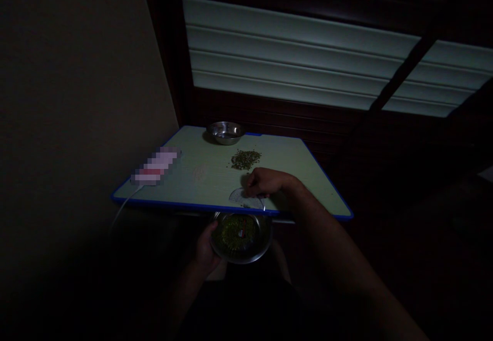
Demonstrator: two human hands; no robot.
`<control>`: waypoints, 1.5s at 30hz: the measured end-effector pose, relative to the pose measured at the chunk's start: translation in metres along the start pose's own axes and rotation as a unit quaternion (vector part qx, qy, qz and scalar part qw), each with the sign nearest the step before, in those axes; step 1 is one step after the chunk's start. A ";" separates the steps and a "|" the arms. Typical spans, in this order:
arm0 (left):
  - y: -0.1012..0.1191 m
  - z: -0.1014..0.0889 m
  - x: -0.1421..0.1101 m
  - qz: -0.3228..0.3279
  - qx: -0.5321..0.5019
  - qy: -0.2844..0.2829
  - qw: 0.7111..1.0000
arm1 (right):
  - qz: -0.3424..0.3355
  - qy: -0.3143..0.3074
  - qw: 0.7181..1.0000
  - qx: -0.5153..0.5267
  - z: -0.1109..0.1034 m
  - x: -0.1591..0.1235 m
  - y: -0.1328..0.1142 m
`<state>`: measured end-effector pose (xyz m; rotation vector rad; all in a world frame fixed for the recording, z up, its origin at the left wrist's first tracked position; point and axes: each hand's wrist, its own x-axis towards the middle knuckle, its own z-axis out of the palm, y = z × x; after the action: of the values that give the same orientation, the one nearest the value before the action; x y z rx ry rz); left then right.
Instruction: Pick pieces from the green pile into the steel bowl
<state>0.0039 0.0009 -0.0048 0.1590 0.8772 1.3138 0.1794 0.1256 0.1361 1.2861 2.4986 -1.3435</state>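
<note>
At far left, we have a blurred pink-and-white object (157, 166) lying on the pale, blue-edged surface (292, 158), its long axis slanting from near left to far right; a white cable (125, 205) drops from its near end. Our left hand (207, 248) grips the near metal bowl (249, 259) at its left rim, fingers holding it with the thumb on top. This bowl sits just below the surface's near edge, which hides part of its far rim; its round mouth faces up towards us, showing greenish grains (231, 235) inside. Beyond, the far metal bowl (227, 139) stands upright near the back edge. Right of it, a loose grain pile (245, 159) spreads slightly longer towards far right. Our right hand (257, 183) hovers or rests between pile and near edge, pointing left, partly covering a grey half-round patch (250, 201). Its fingers curl narrowly; we cannot tell whether they hold anything.
</note>
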 end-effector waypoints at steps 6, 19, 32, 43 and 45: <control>0.002 0.002 -0.003 0.000 -0.009 -0.007 1.000 | -0.015 -0.014 1.000 -0.007 0.003 -0.003 -0.006; 0.003 0.004 -0.005 -0.011 -0.024 0.014 1.000 | -0.065 -0.027 0.991 0.118 -0.008 -0.008 0.009; 0.003 -0.002 -0.002 -0.015 -0.017 0.018 1.000 | -0.031 0.488 0.814 0.313 -0.024 0.009 0.063; 0.003 -0.004 0.000 -0.004 -0.009 0.009 1.000 | -0.021 0.442 0.856 0.268 -0.014 0.013 0.059; 0.002 -0.005 0.001 -0.009 -0.007 0.010 1.000 | -0.026 0.441 0.860 0.256 -0.012 0.014 0.060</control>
<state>-0.0010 0.0005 -0.0080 0.1271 0.8834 1.3068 0.2144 0.1608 0.0977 2.4317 2.7486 -1.8184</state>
